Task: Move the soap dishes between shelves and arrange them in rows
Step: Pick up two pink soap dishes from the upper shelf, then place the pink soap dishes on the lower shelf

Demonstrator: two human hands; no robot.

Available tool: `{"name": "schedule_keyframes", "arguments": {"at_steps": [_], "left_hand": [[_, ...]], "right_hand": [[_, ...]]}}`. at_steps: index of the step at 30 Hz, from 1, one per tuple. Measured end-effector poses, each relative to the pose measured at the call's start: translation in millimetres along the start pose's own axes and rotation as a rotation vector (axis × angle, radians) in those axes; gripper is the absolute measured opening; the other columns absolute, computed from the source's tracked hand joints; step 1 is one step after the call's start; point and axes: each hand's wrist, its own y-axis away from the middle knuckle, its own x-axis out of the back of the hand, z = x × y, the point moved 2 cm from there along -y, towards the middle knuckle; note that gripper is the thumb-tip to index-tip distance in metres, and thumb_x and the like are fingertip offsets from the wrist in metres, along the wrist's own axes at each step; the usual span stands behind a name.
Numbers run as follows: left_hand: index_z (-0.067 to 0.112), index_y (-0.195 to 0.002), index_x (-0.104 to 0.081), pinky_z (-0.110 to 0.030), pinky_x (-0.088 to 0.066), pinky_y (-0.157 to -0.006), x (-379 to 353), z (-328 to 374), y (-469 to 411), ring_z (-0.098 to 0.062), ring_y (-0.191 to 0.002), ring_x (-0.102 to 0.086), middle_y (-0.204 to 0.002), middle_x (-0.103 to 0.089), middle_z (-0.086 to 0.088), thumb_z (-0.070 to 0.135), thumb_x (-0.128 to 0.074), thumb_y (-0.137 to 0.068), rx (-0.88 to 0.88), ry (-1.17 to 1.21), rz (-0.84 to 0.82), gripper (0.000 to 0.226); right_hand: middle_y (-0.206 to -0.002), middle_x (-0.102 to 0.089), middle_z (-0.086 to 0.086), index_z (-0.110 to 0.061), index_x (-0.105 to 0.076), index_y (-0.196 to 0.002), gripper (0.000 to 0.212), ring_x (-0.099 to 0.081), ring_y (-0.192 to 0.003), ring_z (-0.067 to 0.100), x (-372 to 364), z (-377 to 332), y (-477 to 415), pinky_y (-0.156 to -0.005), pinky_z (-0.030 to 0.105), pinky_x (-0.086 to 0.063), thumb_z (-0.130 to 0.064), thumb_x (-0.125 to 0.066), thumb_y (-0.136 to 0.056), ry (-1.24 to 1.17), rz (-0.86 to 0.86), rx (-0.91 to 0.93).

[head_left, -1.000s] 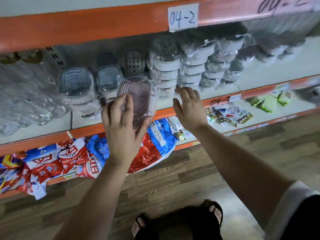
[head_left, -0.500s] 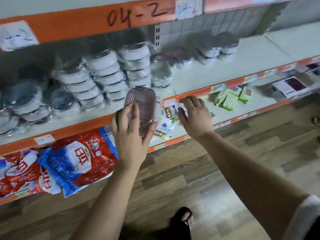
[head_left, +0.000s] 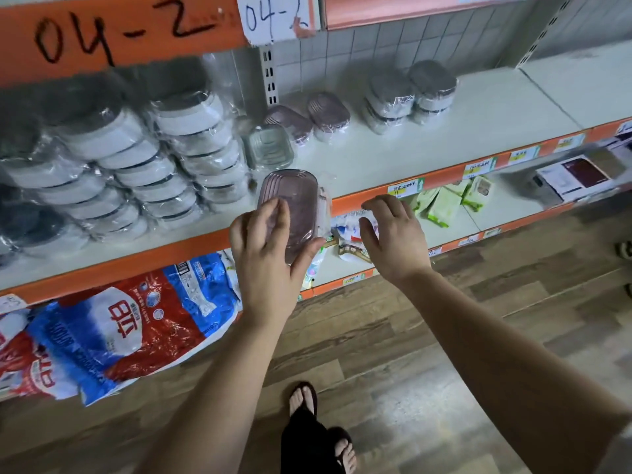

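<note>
My left hand point(head_left: 265, 254) grips a pinkish see-through soap dish point(head_left: 293, 203) in plastic wrap, held upright just in front of the orange edge of the middle shelf point(head_left: 427, 145). My right hand point(head_left: 393, 234) hovers beside it to the right, fingers loosely bent, holding nothing. On the shelf behind stand two more pink soap dishes point(head_left: 309, 119), a clear greenish soap dish point(head_left: 270, 145), and two short stacks of grey-lidded soap dishes point(head_left: 410, 94). Tall stacks of wrapped white soap dishes point(head_left: 143, 159) fill the shelf's left part.
Red-and-blue detergent bags point(head_left: 130, 326) hang over the lower shelf at left. Green packets point(head_left: 444, 201) and small boxes point(head_left: 574, 177) lie on the lower shelf at right. Wooden floor below, with my sandalled feet point(head_left: 321, 432). The upper shelf edge reads 04-2.
I have stepped to the right along the shelving, carrying the pink soap dish in my left hand. The white stacks slid left in view and the pink and grey dishes came into sight.
</note>
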Motion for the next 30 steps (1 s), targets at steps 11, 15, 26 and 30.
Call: {"name": "schedule_keyframes", "arguments": {"at_steps": [11, 15, 26, 30], "left_hand": [[0.005, -0.126, -0.067, -0.046, -0.047, -0.095, -86, 3, -40, -0.038, -0.11, -0.049, -0.126, -0.063, -0.009, 0.061, -0.053, -0.092, 0.022, 0.028, -0.041, 0.067], [0.005, -0.124, -0.067, -0.045, -0.046, -0.095, -125, 15, -48, -0.039, -0.11, -0.05, -0.126, -0.064, -0.009, 0.06, -0.054, -0.091, 0.049, -0.011, -0.045, 0.066], [0.008, -0.123, -0.068, -0.04, -0.042, -0.097, -243, 27, -77, -0.035, -0.11, -0.043, -0.127, -0.064, -0.005, 0.063, -0.05, -0.088, 0.194, -0.21, -0.095, 0.068], [0.007, -0.122, -0.068, -0.042, -0.045, -0.096, -264, 32, -94, -0.038, -0.108, -0.048, -0.127, -0.064, -0.006, 0.063, -0.049, -0.088, 0.215, -0.203, -0.112, 0.069]], "right_hand": [[-0.11, -0.063, 0.013, -0.005, -0.064, -0.111, 0.038, -0.057, -0.098, 0.037, -28, 55, -59, -0.084, 0.041, -0.047, -0.03, -0.04, -0.094, -0.027, 0.019, -0.04], [-0.109, -0.064, 0.013, -0.005, -0.065, -0.108, 0.036, -0.058, -0.097, 0.037, -38, 90, -71, -0.084, 0.04, -0.045, -0.027, -0.041, -0.094, -0.04, 0.001, -0.019], [-0.11, -0.062, 0.013, -0.003, -0.065, -0.106, 0.035, -0.056, -0.097, 0.036, -54, 178, -105, -0.085, 0.038, -0.044, -0.026, -0.043, -0.092, -0.152, -0.086, 0.105], [-0.109, -0.062, 0.014, -0.003, -0.065, -0.105, 0.033, -0.054, -0.096, 0.034, -60, 196, -119, -0.086, 0.035, -0.04, -0.024, -0.044, -0.092, -0.147, -0.094, 0.133]]}}
